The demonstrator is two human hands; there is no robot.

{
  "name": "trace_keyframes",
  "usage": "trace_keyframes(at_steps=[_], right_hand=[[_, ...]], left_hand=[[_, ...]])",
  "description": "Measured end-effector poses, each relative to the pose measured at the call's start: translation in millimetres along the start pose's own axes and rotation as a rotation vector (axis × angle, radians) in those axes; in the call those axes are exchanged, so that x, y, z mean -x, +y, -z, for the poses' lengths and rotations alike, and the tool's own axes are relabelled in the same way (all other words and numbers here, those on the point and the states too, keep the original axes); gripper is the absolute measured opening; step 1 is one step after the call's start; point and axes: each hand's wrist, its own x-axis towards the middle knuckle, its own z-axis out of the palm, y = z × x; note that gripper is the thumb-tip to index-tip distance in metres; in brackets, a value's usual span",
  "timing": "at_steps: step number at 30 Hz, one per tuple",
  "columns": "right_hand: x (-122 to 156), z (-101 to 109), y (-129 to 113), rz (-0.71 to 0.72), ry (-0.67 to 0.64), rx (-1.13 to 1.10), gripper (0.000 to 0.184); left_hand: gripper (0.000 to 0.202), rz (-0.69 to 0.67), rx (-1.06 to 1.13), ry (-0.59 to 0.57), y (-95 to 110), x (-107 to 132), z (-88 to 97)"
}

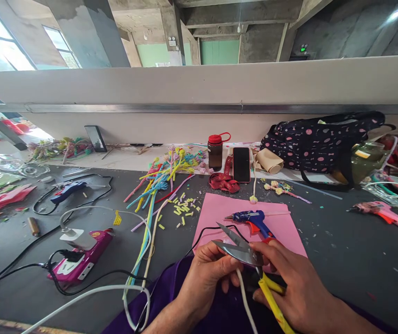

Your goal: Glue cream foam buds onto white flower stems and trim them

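Note:
My right hand (pixel 298 278) grips a pair of scissors (pixel 239 252) with yellow-wrapped handles, its blades parted and pointing up and left. My left hand (pixel 208 271) pinches a cream-white cord (pixel 245 297) that hangs down toward my lap. The cord's upper end is hidden behind the left fingers and the lower blade, so I cannot tell whether the blades touch it. Just beyond the hands, a blue glue gun (pixel 251 218) with an orange trigger lies on a pink sheet (pixel 216 208).
A magenta power strip (pixel 82 260) with cables sits at left, near another blue glue gun (pixel 68 191). Colourful fuzzy stems (pixel 153 185) and cut yellow-green bits (pixel 183 206) lie mid-table. Behind stand a red-capped bottle (pixel 215 155), phone (pixel 241 165) and dark bag (pixel 313 148); a pink glue gun (pixel 390 215) lies right.

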Motion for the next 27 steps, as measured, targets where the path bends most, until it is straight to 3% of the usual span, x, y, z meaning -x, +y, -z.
trace_keyframes(at_steps=[8, 27], right_hand=[[-1.3, -0.6, -2.9, 0.024, -0.019, -0.019, 0.055], [1.1, -5.3, -0.5, 0.034, 0.007, 0.004, 0.054]], left_hand=[[0.017, -0.044, 0.034, -0.066, -2.3, 0.1, -0.5], [0.021, -0.084, 0.026, -0.060, -8.3, -3.1, 2.7]])
